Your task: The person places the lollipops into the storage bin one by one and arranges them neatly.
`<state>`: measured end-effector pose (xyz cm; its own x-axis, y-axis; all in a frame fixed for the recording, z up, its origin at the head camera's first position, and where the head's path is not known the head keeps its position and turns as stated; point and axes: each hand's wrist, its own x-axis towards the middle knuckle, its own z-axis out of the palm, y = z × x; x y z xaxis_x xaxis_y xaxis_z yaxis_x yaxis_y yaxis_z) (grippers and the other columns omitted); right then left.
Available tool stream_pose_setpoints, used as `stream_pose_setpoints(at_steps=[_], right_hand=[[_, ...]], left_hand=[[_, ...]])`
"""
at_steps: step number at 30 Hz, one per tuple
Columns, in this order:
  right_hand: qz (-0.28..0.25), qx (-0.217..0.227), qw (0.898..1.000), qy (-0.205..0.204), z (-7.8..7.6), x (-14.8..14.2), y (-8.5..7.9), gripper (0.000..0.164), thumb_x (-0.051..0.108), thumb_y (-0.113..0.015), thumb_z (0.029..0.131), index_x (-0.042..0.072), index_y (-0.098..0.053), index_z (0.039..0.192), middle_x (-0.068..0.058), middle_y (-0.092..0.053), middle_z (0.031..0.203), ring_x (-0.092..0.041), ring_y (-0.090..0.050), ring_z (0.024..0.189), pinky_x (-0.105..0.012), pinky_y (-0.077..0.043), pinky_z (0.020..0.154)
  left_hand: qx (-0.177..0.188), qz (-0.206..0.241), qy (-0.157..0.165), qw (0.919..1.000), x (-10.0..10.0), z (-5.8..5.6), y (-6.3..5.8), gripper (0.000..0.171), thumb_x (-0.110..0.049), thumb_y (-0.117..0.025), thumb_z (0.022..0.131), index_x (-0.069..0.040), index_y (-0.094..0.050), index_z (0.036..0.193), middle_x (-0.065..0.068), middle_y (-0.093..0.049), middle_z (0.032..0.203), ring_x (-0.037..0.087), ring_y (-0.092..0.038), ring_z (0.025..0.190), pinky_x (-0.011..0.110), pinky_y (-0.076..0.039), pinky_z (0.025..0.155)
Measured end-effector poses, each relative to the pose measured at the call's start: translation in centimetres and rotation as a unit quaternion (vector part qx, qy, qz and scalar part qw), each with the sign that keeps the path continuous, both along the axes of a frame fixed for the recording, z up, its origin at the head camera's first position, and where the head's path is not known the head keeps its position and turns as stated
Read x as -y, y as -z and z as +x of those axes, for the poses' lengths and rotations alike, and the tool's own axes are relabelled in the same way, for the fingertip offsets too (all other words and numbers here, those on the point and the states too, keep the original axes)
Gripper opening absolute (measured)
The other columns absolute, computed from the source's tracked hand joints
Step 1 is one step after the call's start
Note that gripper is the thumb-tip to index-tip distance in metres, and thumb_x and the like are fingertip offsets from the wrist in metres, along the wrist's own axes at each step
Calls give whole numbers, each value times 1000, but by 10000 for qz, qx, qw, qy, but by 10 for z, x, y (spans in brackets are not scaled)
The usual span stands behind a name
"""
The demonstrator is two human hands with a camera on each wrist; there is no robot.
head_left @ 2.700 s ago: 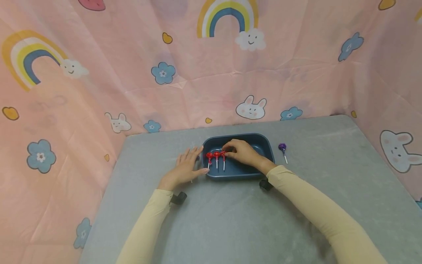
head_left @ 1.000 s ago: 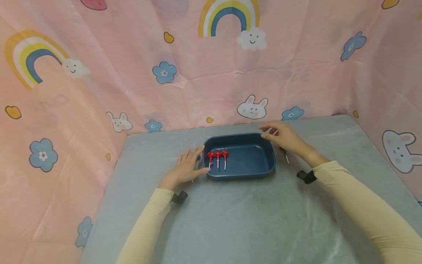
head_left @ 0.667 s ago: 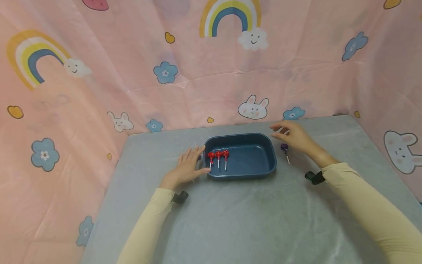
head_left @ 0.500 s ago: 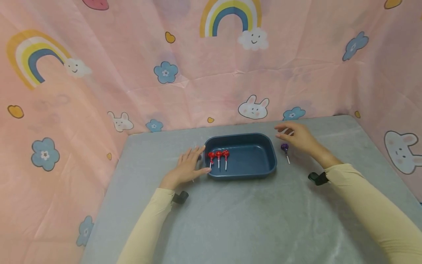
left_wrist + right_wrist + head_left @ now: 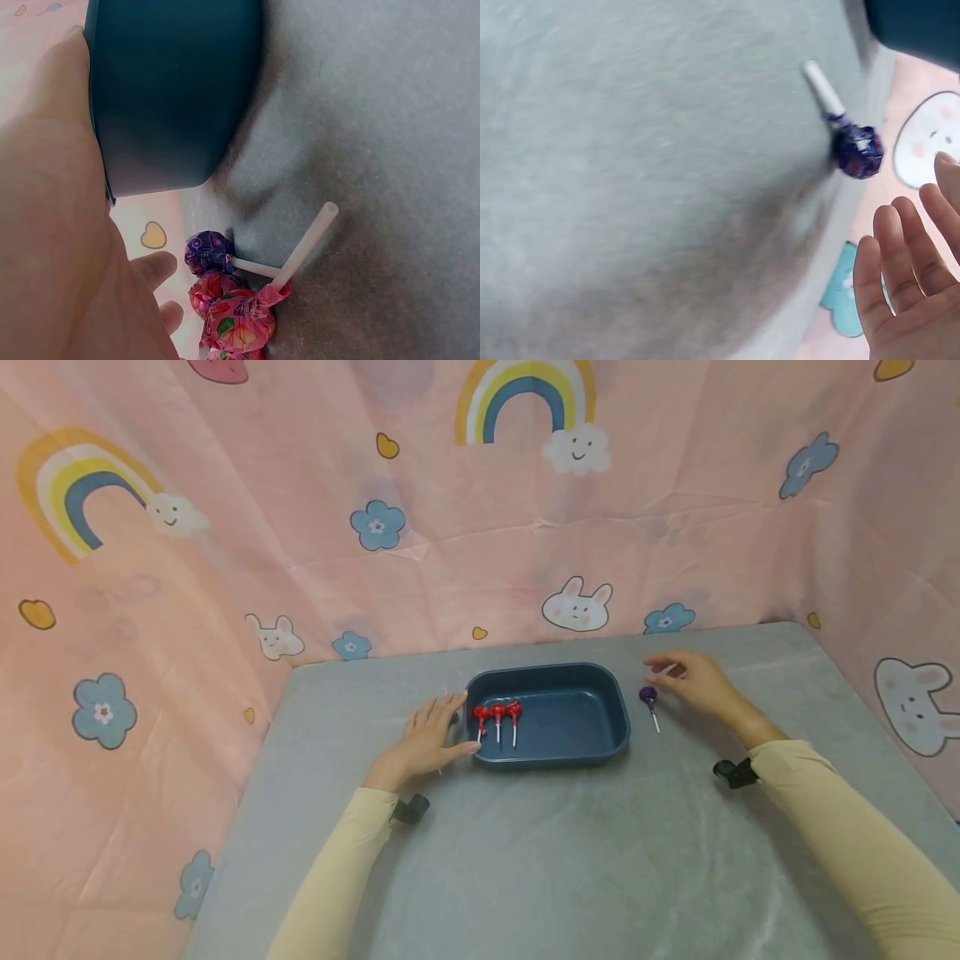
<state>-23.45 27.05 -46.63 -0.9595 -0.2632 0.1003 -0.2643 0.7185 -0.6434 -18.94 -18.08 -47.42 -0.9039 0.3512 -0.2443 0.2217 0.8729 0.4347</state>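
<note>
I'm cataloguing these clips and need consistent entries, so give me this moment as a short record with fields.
container: dark blue tray on a grey table
contents: three red lollipops in a row at the tray's left end, sticks toward the person
right of tray: one purple lollipop, lying on the table
left of tray: more wrapped lollipops in the left wrist view, exact count unclear
left hand: touches the tray's left end
right hand: near the purple lollipop, holding nothing
backdrop: pink patterned cloth
</note>
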Motion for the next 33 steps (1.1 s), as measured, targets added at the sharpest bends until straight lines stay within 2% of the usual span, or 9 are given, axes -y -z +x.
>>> stream_pose_setpoints(at_steps=[3,7,15,18,23,29,33], right_hand=[[24,25,10000,-22,1,-4,5,37,22,-62,98,-2,-63,126,-25,-67,118,-35,-64,97,-26,-47,78],[41,181,9998,72,0,-7,12,38,26,-63,98,1,-63,127,-22,-67,120,-34,-64,99,-28,-48,78],[127,558,9983,98,-1,-11,25,43,32,-62,98,3,-61,130,-22,-64,125,-35,-61,108,-48,-50,91],[154,593,9981,106,-2,-11,28,44,34,-62,98,3,-61,130,-21,-65,125,-34,-62,108,-47,-49,93],[195,543,9983,68,-3,-11,30,44,33,-63,97,2,-62,129,-22,-66,124,-34,-63,106,-45,-49,92],[190,759,9969,13,-1,-11,29,46,34,-61,98,2,-60,131,-23,-65,127,-36,-61,111,-54,-46,99],[185,781,9968,12,1,-11,29,45,34,-61,98,3,-60,130,-22,-65,126,-35,-60,110,-55,-45,99]], left_hand=[[16,-1,2,10000,0,1,-1,94,-64,-59,89,-35,-5,160,4,-9,169,33,-1,157,61,2,124],[22,3,13,10000,-1,1,-3,94,-64,-59,89,-35,-5,160,5,-9,169,33,-1,157,61,2,124],[49,35,26,10000,0,2,-4,94,-64,-59,89,-35,-5,160,4,-8,169,33,0,157,61,2,124],[51,25,40,10000,0,1,-3,94,-65,-58,89,-35,-4,160,4,-8,169,33,0,157,61,2,124],[61,25,59,10000,0,1,-3,94,-65,-58,89,-35,-3,160,4,-7,169,33,0,157,61,3,124],[74,58,40,9999,1,2,-3,94,-65,-58,89,-35,-3,160,4,-7,169,33,1,157,60,3,124],[69,63,19,10000,0,2,-2,94,-64,-59,89,-35,-4,160,4,-7,169,32,1,157,59,4,125]])
